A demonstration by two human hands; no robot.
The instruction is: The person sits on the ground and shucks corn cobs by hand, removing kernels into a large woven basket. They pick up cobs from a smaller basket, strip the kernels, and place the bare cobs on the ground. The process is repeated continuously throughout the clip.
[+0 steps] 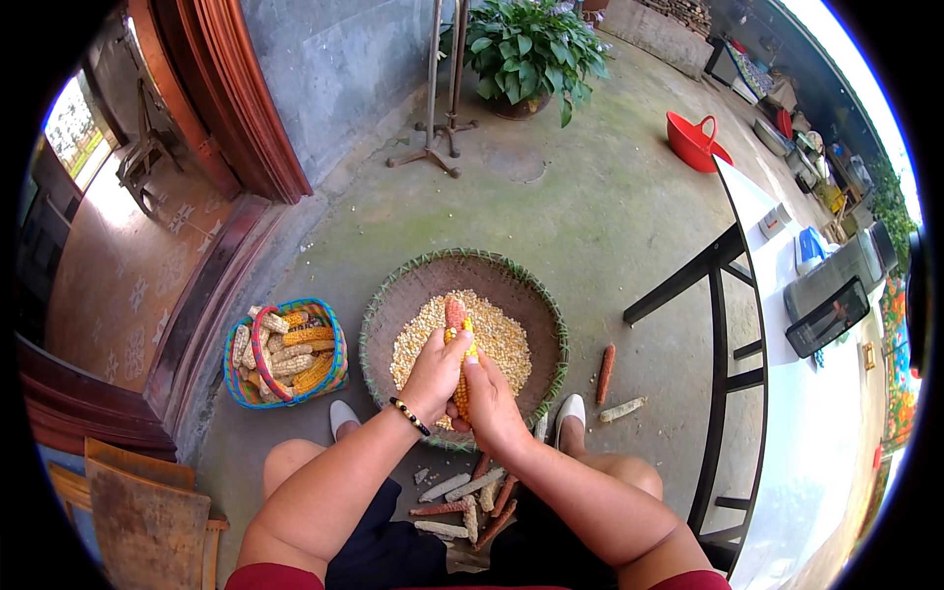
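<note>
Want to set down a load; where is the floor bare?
Free: grey concrete floor between the round, green-rimmed woven basket and leafy potted plant, and between that plant and the red plastic basket.

Crowded: between the person's legs, with stripped red and whitish corncobs; two more lie beside the black-legged white table.

Pretty sure this is somebody's home, out in the courtyard rather than indoors. The concrete floor [610, 236] is kinda greenish in patches, and bright sky [838, 28] shows at the top right. A grey wall [339, 69] runs up to a red-brown wooden doorway [236, 98], and through that you can see a room with a patterned tile floor [113, 280] and a chair [146, 167]. Big leafy potted plant [531, 49] by the wall, plus a jumble of household stuff [801, 162] along the far side. Corn kernels [497, 320] in a woven basket [542, 324] on the ground give it a farmhouse-yard feel.
</note>
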